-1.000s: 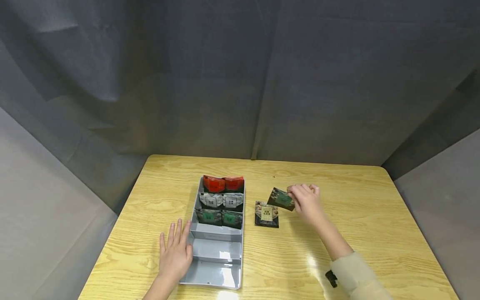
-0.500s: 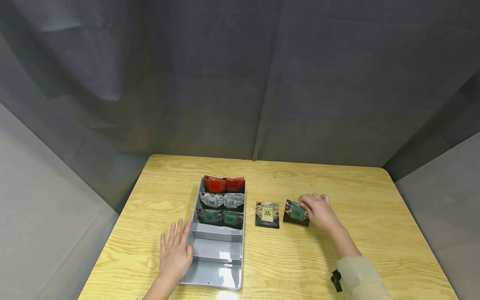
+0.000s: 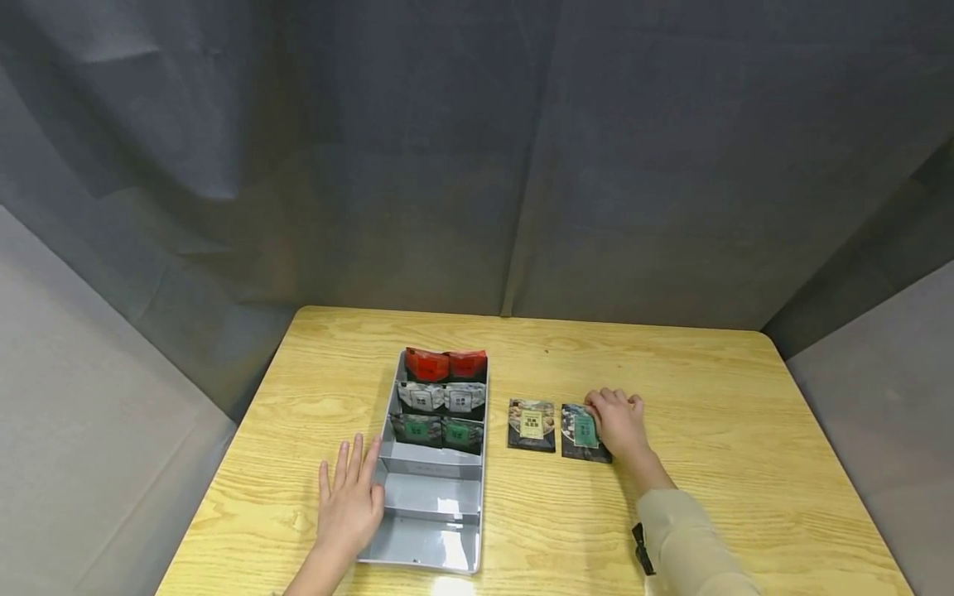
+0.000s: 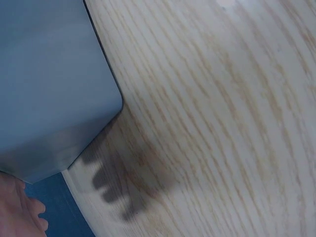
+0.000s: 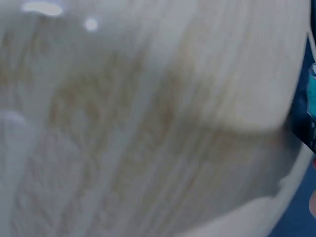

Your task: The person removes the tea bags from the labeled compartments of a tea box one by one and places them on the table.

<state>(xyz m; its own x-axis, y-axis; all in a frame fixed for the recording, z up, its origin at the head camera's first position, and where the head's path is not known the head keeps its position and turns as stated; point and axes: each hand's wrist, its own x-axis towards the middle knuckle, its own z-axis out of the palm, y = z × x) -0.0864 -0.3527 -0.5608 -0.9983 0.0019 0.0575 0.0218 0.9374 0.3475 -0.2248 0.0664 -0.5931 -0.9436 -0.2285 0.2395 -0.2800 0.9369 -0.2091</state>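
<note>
A squarish, dark, green-labelled packet [image 3: 585, 435].

long grey plastic tray with dividers [image 3: 421, 542]: smooth, floors glossy with white glare, outer wall softly shiny
yellow rectangular wood-grained tabletop [image 3: 730, 414]: wood or wood-look laminate, smooth, polished, catching bright reflections
dark square packet with a green label [image 3: 585, 432]: thin printed film, foil or plastic unclear
dark square packet with a yellow label [image 3: 532, 425]: similar printed film, lying flat
red-and-black packets in the tray [image 3: 427, 366]: crinkled film
dark grey draped backdrop [image 3: 417, 182]: matt, cloth-like, creased
cream sleeve [image 3: 681, 534]: soft-looking matt cloth
</note>
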